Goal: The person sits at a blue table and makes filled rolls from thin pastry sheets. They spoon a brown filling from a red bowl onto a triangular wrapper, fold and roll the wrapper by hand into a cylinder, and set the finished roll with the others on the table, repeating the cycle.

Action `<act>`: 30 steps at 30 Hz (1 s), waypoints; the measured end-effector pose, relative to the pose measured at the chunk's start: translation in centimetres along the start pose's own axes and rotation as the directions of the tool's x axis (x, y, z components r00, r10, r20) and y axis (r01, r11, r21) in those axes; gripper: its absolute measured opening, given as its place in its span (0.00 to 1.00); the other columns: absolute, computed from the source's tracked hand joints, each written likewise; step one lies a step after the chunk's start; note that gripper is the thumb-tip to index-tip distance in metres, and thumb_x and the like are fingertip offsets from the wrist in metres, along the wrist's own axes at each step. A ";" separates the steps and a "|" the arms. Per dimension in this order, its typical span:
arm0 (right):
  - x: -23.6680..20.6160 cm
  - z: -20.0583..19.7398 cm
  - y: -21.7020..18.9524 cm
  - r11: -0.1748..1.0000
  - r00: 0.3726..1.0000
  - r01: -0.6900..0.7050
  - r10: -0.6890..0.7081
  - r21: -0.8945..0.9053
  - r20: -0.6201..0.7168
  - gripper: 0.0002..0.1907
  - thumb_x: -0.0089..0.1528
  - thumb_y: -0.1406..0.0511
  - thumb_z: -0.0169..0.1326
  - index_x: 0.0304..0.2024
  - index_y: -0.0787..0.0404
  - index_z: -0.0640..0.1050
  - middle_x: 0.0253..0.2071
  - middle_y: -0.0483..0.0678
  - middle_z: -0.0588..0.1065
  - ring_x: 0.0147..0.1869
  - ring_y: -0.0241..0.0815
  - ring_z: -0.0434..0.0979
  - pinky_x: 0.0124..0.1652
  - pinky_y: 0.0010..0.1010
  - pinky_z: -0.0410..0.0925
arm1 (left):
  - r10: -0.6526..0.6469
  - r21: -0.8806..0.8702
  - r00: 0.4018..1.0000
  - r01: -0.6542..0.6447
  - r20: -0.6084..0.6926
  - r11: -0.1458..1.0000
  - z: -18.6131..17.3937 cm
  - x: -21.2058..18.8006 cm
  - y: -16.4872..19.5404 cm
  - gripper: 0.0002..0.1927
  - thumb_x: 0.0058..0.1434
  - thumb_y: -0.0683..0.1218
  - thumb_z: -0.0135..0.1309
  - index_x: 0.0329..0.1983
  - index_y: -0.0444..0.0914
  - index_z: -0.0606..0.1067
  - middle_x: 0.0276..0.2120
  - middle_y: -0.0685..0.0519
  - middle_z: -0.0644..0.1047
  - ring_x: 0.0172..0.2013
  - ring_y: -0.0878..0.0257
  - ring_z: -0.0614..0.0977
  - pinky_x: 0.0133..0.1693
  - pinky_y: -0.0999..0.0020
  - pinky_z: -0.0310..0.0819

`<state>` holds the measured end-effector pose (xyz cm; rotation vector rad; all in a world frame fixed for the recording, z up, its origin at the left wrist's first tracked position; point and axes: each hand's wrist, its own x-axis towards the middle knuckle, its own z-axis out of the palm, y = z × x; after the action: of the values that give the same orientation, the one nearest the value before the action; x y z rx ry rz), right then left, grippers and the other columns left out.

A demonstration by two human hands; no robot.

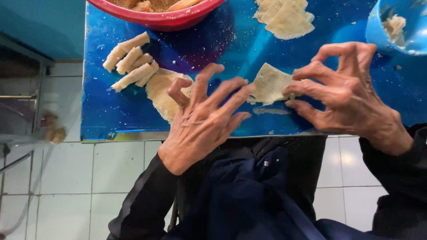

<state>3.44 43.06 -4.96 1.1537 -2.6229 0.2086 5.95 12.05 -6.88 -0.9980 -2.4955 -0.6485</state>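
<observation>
Table: we're looking down on a glossy blue table, dusted with flour specks; its top and right sides run out of view, so we can't tell how far it goes.
Red bowl: up top, a red bowl is cut off by the edge; we see only its lower rim and a bit of brownish filling, too cropped to name.
Blue bowl: at the top right corner a blue bowl is half out of view, with a pale lump inside that we can't make out.
Left hand: our left hand hovers with fingers spread and bent, gripping nothing; it hides part of a flat wrapper pile beneath it.
Right hand: our right hand is pinching the right edge of the dough wrapper between thumb and fingertips; the exact contact is hidden behind the fingers.
Dough wrapper: it lies flat near the table's front edge, between both hands, its right corner covered.
Wrapper stack: more sheets sit further back, clipped by the frame.
Rolls: a handful of finished rolls lie clustered at left, touching each other.
</observation>
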 end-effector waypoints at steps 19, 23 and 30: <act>16.0 -4.7 1.0 1.000 0.989 -0.013 0.015 0.012 -0.146 0.13 0.74 0.59 0.59 0.56 0.57 0.82 0.52 0.48 0.79 0.54 0.44 0.77 0.52 0.41 0.68 | 0.001 0.119 0.999 0.004 -0.043 0.993 -0.3 -0.3 0.0 0.27 0.64 0.67 0.53 0.59 0.49 0.77 0.60 0.60 0.72 0.68 0.56 0.63 0.60 0.40 0.51; 23.0 -2.9 2.3 0.981 0.995 0.056 -0.070 -0.187 -0.072 0.14 0.67 0.54 0.61 0.46 0.56 0.86 0.46 0.50 0.81 0.44 0.49 0.80 0.42 0.41 0.72 | -0.003 0.101 0.999 0.008 -0.053 0.995 -0.7 -0.3 -0.6 0.28 0.64 0.68 0.52 0.58 0.48 0.77 0.60 0.59 0.73 0.68 0.56 0.64 0.60 0.41 0.51; 25.7 -2.3 1.6 0.979 0.993 0.023 0.001 -0.202 0.115 0.13 0.67 0.59 0.56 0.47 0.59 0.83 0.38 0.50 0.81 0.34 0.45 0.80 0.36 0.33 0.72 | 0.006 0.069 0.999 -0.002 -0.053 0.998 -0.6 -0.9 -1.8 0.32 0.63 0.69 0.50 0.59 0.45 0.77 0.61 0.57 0.72 0.69 0.55 0.64 0.61 0.42 0.52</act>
<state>-13.93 26.64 4.89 1.1402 -2.6600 -0.1302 5.34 10.08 -7.29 -0.9481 -2.4521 -0.5766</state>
